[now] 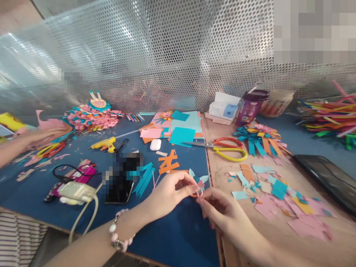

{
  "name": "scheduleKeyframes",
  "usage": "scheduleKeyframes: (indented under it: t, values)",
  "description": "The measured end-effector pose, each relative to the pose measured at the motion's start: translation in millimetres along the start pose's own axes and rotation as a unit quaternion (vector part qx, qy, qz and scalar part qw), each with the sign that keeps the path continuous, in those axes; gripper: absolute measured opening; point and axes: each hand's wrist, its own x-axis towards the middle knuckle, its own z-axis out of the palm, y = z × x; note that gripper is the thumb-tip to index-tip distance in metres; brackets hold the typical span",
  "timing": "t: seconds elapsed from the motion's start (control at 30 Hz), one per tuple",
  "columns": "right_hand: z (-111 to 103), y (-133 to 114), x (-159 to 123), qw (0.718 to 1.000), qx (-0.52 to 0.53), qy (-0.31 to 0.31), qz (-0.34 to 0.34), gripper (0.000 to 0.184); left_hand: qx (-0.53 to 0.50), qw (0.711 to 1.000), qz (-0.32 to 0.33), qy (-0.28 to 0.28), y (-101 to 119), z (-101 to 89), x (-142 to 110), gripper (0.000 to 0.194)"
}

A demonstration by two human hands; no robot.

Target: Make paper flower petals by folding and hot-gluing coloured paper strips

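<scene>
My left hand (174, 191), with a beaded bracelet (118, 230) on its wrist, is closed in a pinch over the blue table. Between its fingertips and those of my right hand (219, 207) is a small curled pink paper strip (200, 192). Both hands meet at this strip, fingers bent inward. Just behind them lie light-blue and pink paper pieces (203, 178), partly covered by my fingers. Orange paper strips (168, 162) and teal paper strips (145, 180) lie beyond and left of my left hand.
Scissors (228, 146) lie behind the hands. Paper scraps (278, 196) and a phone (328, 178) are at right. A yellow glue gun (105, 144), a dark phone (119, 191) and a cabled charger (76, 192) are left. Another person's arm (25, 141) reaches in.
</scene>
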Motion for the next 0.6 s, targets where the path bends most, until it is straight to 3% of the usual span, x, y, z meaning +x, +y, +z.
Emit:
scheduleKeyframes:
  t: [0.6]
  values:
    - [1.6, -3.6, -0.8, 1.0, 0.024, 0.0, -0.011, 0.034, -0.061, 0.998, 0.006, 0.021, 2.5, -0.2, -2.4, 0.02]
